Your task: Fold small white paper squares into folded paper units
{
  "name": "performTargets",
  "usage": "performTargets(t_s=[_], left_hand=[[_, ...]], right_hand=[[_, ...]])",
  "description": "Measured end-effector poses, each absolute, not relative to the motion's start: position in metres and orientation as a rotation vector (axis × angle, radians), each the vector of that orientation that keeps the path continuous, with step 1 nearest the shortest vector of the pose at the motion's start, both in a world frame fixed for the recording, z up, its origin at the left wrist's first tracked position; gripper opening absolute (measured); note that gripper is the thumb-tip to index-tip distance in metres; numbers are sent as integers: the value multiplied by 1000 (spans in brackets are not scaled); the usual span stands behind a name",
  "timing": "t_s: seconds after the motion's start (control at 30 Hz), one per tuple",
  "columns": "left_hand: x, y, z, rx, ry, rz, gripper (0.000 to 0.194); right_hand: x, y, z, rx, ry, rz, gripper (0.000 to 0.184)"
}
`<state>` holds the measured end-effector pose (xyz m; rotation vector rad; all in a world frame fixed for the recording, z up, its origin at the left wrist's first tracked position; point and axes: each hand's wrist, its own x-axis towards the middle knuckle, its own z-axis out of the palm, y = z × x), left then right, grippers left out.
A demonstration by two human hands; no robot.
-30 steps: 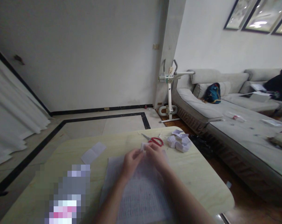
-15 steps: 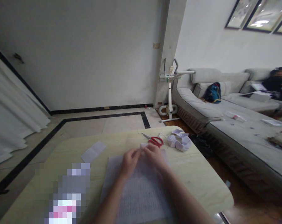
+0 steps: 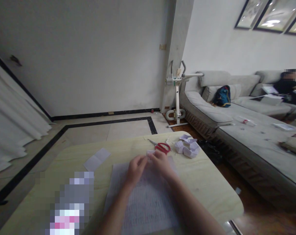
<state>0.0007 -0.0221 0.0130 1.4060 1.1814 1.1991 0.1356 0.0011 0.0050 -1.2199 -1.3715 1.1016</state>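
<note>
Between the fingertips of my left hand (image 3: 136,168) and my right hand (image 3: 161,162) is a small white piece of paper (image 3: 150,152), mostly covered by the fingers. Both hands are closed on it, close together over the top of a large sheet with writing (image 3: 148,209) that lies on the table. Just beyond my right hand lie red-handled scissors (image 3: 163,148), blades pointing left. A cluster of folded paper pieces (image 3: 191,150) sits to their right. On the left a creased paper rectangle (image 3: 97,159) lies flat.
The pale wooden table (image 3: 211,189) has rounded corners. A blurred-out object (image 3: 69,202) lies at its left front. Beyond stand an exercise machine (image 3: 177,98) and a grey sofa (image 3: 245,137) with a blue bag (image 3: 223,96). A person (image 3: 288,86) sits at the far right.
My hands stay together at almost the same spot, fingers shifting slightly on the small paper. The view has tilted a little; the person on the sofa shows more.
</note>
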Motion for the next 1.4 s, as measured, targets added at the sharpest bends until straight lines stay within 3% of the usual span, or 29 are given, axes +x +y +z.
performTargets(t_s=[0.43,1.4], left_hand=[[-1,-23,23,1365,1202,1241,26],[0,-22,17,1324,1195,1227,33]], right_hand=[[134,-4,13,-1170,-1350,1100,23],[136,-1,9,-1163,-1235,1152,26]])
